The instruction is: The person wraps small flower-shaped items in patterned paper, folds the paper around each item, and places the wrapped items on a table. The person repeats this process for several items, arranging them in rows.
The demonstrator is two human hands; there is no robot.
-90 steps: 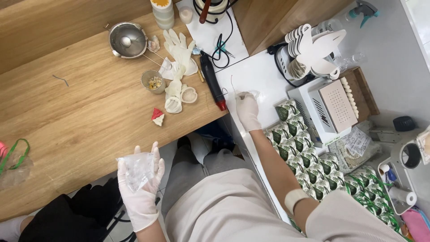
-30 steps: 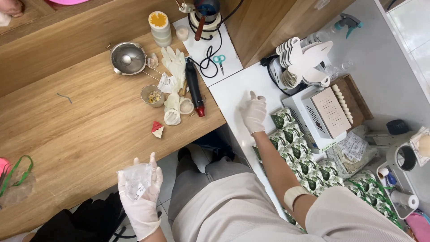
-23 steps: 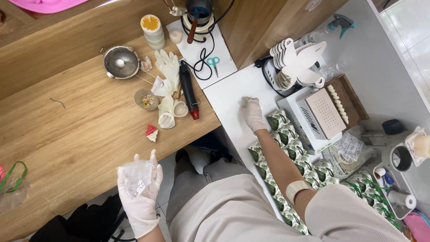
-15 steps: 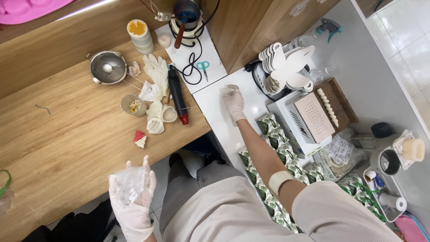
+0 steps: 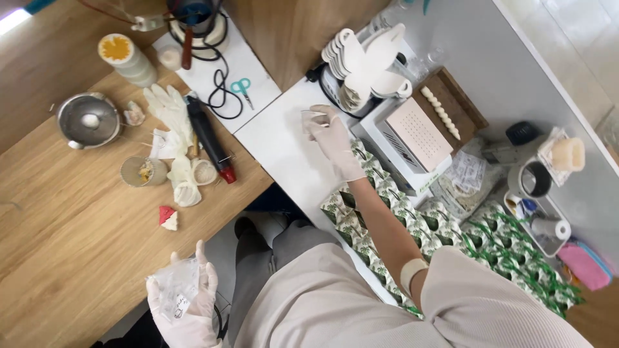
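Right grip: the right hand (image 5: pixel 335 138), gloved in white, reaches far across the white tabletop (image 5: pixel 284 154) and pinches a small clear piece (image 5: pixel 312 118) between thumb and fingertips, lifted just off the surface.
Left grip: the left hand (image 5: pixel 187 296), gloved too, sits near the body, palm up, fingers curled round a clear plastic bag (image 5: pixel 174 290) lying flat in it.
Around the right hand: just beyond it, a stack of white moulded shapes (image 5: pixel 361 55) on a dark round base; to its right, a white box with a dotted lid (image 5: pixel 412 138); beneath the forearm, a leaf-print green cloth (image 5: pixel 367 219).
On the wooden tabletop (image 5: pixel 71 225), left: a spare white glove (image 5: pixel 167 109), a black-and-red tool (image 5: pixel 209 138), a metal bowl (image 5: pixel 87 119), small cups, a red-and-white wedge (image 5: pixel 167 218).
Progress: looks like an early stage; the clear piece is picked up on the right, the bag waits on the left, and the two are well apart. Bringing them together appears undone.
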